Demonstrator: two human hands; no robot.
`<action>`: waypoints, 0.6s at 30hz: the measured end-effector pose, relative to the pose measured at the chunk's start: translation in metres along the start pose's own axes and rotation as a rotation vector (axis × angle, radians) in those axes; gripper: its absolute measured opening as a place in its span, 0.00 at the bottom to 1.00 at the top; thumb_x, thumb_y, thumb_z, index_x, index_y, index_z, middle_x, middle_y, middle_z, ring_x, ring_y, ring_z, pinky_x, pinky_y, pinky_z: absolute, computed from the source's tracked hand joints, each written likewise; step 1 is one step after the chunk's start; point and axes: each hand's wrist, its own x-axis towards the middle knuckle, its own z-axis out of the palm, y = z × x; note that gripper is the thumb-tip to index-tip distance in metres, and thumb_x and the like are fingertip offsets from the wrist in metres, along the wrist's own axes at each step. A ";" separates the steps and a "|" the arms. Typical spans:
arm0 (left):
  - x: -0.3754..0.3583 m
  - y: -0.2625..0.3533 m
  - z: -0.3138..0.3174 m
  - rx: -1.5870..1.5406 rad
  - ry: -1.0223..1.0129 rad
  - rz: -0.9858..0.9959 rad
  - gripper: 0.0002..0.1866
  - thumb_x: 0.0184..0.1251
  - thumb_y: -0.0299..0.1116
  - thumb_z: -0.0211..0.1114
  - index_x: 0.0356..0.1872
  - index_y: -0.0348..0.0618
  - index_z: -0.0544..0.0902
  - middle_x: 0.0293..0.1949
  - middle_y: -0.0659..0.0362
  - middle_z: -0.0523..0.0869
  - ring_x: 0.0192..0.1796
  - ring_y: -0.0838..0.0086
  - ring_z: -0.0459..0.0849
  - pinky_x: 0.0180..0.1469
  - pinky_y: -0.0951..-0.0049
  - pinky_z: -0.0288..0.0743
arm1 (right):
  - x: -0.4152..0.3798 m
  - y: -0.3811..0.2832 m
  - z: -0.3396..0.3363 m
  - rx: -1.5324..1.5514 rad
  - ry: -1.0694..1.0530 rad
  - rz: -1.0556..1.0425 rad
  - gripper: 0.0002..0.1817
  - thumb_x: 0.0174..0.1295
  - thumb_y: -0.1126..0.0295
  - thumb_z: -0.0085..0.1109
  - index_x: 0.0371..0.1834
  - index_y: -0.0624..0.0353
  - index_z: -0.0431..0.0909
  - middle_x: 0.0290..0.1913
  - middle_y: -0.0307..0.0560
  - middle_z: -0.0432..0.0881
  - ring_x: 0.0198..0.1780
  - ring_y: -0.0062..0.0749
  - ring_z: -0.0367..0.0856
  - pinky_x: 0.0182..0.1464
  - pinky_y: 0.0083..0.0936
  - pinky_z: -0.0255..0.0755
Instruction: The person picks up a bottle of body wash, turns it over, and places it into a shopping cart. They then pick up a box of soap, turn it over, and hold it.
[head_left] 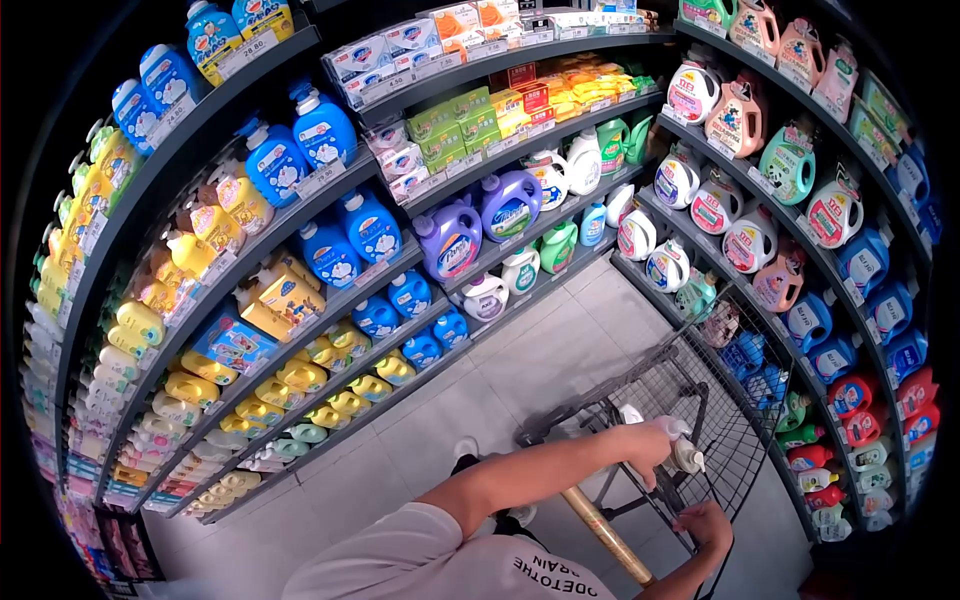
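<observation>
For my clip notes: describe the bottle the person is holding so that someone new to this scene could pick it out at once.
Start at the black wire shopping cart in the aisle. Above its basket, the left hand grips a small white bottle. It is the only bottle off the shelves, far smaller than the handled detergent jugs around.

Aisle colours
Blue jugs (323, 130), purple jugs (510, 205), yellow bottles (190, 388); a white bottle (680, 445) over the black wire cart (700, 390).

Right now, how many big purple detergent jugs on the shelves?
2, side by side on the middle shelf: left purple jug and right purple jug, with white bottles to their right. Others may be hidden behind them.
</observation>
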 end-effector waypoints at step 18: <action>-0.258 -0.050 -0.107 -0.216 0.588 -0.044 0.15 0.55 0.41 0.62 0.37 0.40 0.78 0.41 0.55 0.76 0.49 0.61 0.73 0.52 0.64 0.66 | -0.010 -0.041 0.016 -0.575 0.261 0.193 0.16 0.39 0.59 0.70 0.21 0.61 0.82 0.22 0.47 0.82 0.26 0.34 0.81 0.34 0.26 0.75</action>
